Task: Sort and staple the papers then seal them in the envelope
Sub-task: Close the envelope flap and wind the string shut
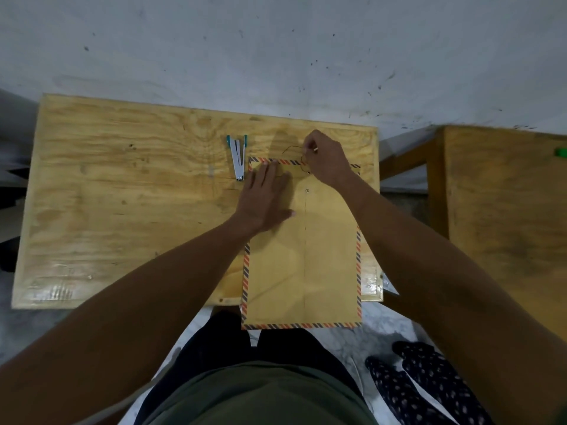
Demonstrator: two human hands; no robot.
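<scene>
A large brown envelope [302, 265] with a red-and-blue striped border lies on the wooden table [122, 194], its near end hanging over the table's front edge. My left hand [265, 196] presses flat on its upper left part, fingers straight. At the envelope's far end my right hand [325, 159] pinches the thin closure string [291, 147], which loops above the flap near two small round fasteners. A white and teal stapler [237, 156] lies hinged wide apart just left of the envelope's far corner. No loose papers are visible.
A second wooden table [506, 210] stands to the right with a small green object [561, 152] at its far edge. A grey wall rises behind. My legs and a patterned cloth [423, 381] are below the table edge.
</scene>
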